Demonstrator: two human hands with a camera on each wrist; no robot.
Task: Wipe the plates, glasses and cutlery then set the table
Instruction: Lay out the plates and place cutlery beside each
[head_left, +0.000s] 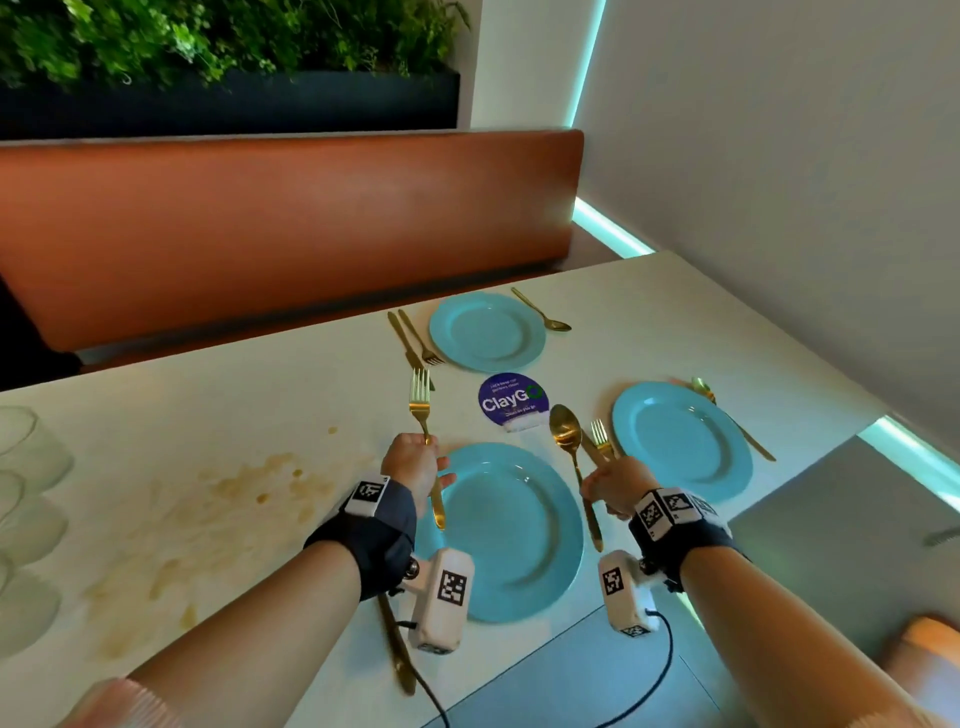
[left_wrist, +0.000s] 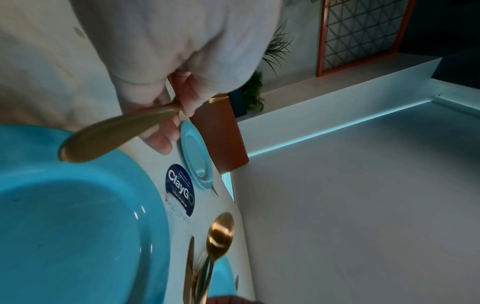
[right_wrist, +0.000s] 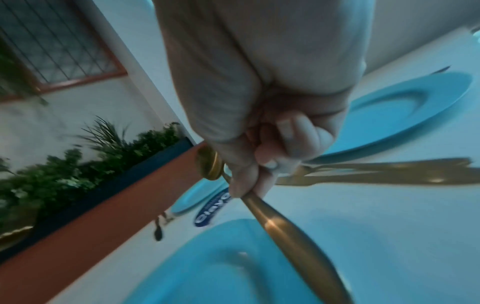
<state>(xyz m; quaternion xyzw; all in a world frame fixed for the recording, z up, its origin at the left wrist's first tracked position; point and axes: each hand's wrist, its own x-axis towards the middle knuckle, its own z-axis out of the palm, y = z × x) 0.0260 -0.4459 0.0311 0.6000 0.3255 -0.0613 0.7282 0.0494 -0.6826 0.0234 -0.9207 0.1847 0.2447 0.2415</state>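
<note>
My left hand (head_left: 427, 460) grips a gold fork (head_left: 422, 410) by its stem, tines up, over the left rim of the near blue plate (head_left: 514, 566). In the left wrist view the fork handle (left_wrist: 116, 133) sticks out below the curled fingers (left_wrist: 166, 135). My right hand (head_left: 597, 480) grips a gold spoon (head_left: 566, 431), bowl up, just right of that plate. The right wrist view shows the spoon handle (right_wrist: 285, 236) running down from my fist. A gold knife (head_left: 397, 649) lies on the table under my left wrist.
Two more blue plates (head_left: 680, 441) (head_left: 487, 331) lie set with gold cutlery; a fork and knife (head_left: 600, 441) lie close to my right hand. Upturned glasses (head_left: 26, 493) stand at the left edge. Brownish stains (head_left: 234, 493) mark the table. A round sticker (head_left: 511, 402) sits mid-table.
</note>
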